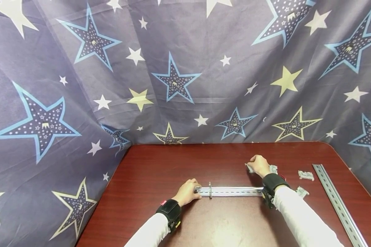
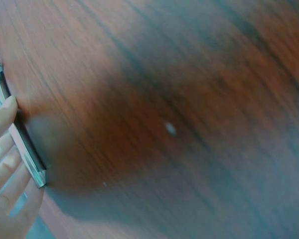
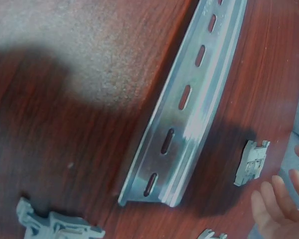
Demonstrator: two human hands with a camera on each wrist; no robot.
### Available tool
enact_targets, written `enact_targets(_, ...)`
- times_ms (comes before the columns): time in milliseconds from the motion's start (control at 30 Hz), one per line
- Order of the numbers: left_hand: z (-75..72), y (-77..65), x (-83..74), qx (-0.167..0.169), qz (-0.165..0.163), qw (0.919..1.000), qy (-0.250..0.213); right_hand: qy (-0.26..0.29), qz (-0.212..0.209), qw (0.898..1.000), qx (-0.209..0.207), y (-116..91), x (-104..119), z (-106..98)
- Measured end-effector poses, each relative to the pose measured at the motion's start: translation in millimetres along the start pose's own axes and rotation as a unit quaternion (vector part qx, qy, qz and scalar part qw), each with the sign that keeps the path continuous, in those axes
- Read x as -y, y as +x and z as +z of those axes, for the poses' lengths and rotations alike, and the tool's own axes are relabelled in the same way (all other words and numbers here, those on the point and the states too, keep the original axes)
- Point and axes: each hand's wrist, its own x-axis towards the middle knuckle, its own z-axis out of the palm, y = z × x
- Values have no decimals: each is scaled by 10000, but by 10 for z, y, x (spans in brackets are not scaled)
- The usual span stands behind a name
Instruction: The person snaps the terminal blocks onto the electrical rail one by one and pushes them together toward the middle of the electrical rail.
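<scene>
My left hand holds the left end of a slotted metal DIN rail, thumb at one edge and fingers along the other. A narrow grey terminal block sits across this rail, just right of that hand. Beyond the rail's right part, my right hand reaches down to a grey terminal block on the table. In the right wrist view its fingers are spread and loosely bent, fingertips beside the block. Another terminal block lies just right of this hand, partly hidden by it.
Two more terminal blocks, one at the back and one nearer by the right sleeve, lie on the red-brown wooden table. A longer slotted rail lies along the right side. A star-patterned curtain hangs behind the table.
</scene>
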Motion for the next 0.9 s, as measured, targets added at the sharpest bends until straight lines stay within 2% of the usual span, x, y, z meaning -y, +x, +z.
enact_targets(67,3,-3,-2,-3,-33,10000,-2,-34,-119,9997,-226,237,-313,225)
enact_targets(200,-3,-8,-6,-51,-24,10000,-1,-247,-716,9935,-846,773,-1089,745)
enact_targets(233,-5,-8,-6,-55,-24,10000,-3,-351,-686,9932,-871,922,-1285,860)
enact_targets(333,-6,-8,-9,-42,-34,10000,4,-413,-542,9964,-496,1082,-1531,977)
enact_targets(367,-5,-6,-10,-23,-46,10000,8,-459,-560,9961,-505,1133,-1615,1022)
enact_targets(433,-1,-3,-9,1,-70,10000,22,-455,-344,9980,-285,1249,-1768,1121)
enact_targets(500,3,-3,-7,7,-71,10000,25,-446,-331,9978,-375,1423,-2008,1305)
enact_targets(567,5,-5,-3,-2,-58,10000,33,-383,-500,9963,-586,1671,-2354,1562)
enact_targets(633,4,-8,2,-19,-48,10000,35,-365,-468,9963,-617,1824,-2540,1718)
enact_targets(700,1,-9,6,-32,-40,10000,31,-467,-420,9953,-734,1853,-2551,1765)
enact_targets(733,0,-9,8,-36,-37,10000,31,-531,-340,9951,-758,1805,-2466,1734)
enact_targets(800,4,-7,12,-46,-32,10000,25,-646,-15,9964,-548,1516,-2039,1473)
enact_targets(867,15,-4,15,-49,-28,10000,30,-672,193,9970,-332,1089,-1465,1093)
enact_targets(900,20,-3,15,-51,-23,10000,31,-611,113,9972,-405,839,-1149,880)
